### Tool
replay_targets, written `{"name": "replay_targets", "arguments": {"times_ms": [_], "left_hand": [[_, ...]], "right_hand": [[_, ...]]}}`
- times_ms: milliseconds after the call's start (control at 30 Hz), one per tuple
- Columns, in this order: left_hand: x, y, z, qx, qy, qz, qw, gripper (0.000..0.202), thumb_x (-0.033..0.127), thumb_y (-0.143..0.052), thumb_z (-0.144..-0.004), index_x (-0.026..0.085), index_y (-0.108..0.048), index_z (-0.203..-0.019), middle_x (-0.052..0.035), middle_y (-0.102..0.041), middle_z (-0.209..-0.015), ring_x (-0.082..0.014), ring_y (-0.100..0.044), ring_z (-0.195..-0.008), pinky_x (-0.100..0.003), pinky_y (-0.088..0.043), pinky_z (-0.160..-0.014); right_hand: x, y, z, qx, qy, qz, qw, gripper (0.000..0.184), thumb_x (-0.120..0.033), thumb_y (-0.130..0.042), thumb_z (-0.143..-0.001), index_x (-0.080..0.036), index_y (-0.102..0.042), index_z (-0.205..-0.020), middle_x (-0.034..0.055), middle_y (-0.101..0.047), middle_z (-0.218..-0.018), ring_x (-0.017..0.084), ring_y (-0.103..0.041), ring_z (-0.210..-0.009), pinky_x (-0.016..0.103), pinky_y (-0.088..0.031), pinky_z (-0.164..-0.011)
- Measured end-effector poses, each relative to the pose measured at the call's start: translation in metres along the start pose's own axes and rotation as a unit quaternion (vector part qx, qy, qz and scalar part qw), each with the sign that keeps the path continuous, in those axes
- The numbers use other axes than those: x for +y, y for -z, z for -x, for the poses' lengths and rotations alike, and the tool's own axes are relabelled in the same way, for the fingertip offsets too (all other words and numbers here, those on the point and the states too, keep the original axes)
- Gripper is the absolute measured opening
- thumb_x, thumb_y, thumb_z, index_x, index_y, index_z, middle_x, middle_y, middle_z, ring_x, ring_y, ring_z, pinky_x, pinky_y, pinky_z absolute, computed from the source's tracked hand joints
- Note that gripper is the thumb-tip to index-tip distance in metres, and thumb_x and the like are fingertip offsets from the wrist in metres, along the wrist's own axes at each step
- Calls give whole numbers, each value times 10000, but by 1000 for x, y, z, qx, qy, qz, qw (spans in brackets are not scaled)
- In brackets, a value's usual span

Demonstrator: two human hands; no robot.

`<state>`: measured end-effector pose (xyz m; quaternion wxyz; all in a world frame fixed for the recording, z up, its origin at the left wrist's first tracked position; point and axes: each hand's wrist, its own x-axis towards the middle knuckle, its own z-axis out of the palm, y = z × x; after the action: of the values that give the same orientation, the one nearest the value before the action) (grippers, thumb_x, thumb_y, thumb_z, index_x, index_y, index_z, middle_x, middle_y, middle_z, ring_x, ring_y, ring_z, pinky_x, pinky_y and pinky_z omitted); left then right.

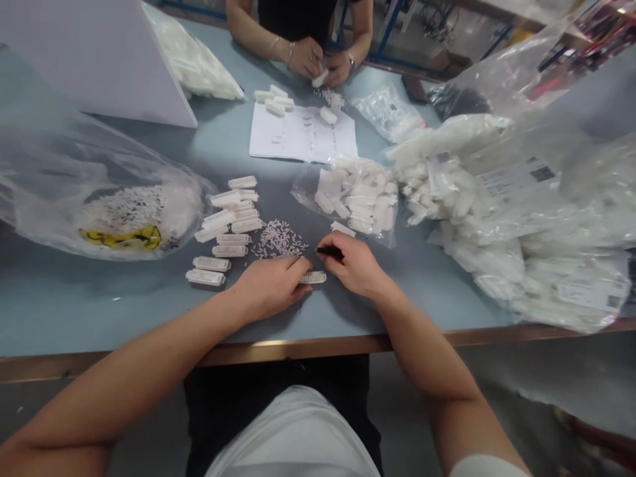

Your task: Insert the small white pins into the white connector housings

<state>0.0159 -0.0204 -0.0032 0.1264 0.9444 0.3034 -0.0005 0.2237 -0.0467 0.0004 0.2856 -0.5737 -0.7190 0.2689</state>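
My left hand (273,285) is closed on a white plastic connector housing (313,277), whose right end with rows of small holes sticks out past the fingers. Just to its right, my right hand (352,264) pinches a slim black tool (330,251), its tip pointing left above the housing; its exact kind does not show. A loose pile of tiny white pins (279,240) lies right behind my left hand. Left of the pile, several white housings (232,239) lie in a rough column. One more white housing (342,229) rests behind my right hand.
An open clear bag of white housings (370,195) lies behind my hands. Larger filled bags (501,199) crowd the right side; a bag of small white pieces (129,215) sits left. Across the table, a co-worker's hands (322,63) hold a white piece behind printed sheets (298,136).
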Motion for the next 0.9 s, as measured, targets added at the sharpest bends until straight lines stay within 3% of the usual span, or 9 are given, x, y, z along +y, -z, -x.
{"name": "replay_targets", "arguments": {"times_ms": [200,533,900], "left_hand": [[-2,8,0,2,22,-31,999,371,482,-577,-873,229,-554,-1144,-45,-640,-1052,-221,-652,-873,-295,-461,-614],[-4,2,0,2,25,-17,1000,333,505,-515,-907,204,-597,-1024,-44,-664,-922,-207,-654,-801,-282,-422,-582],[-3,-4,3,40,32,11,999,296,481,-495,-925,206,-587,-985,-26,-674,-856,-196,-652,-746,-282,-381,-560]], "right_hand": [[-1,4,6,-25,3,-36,999,79,-190,-605,-858,-207,-666,-905,3,-694,-849,137,-612,-770,244,-436,-722],[-7,-4,12,-61,75,77,992,262,-55,-503,-841,-220,-680,-942,32,-653,-923,151,-602,-869,258,-457,-781],[-8,-5,18,-53,114,131,983,279,-54,-478,-825,-223,-689,-896,27,-667,-890,156,-606,-860,265,-468,-792]]}}
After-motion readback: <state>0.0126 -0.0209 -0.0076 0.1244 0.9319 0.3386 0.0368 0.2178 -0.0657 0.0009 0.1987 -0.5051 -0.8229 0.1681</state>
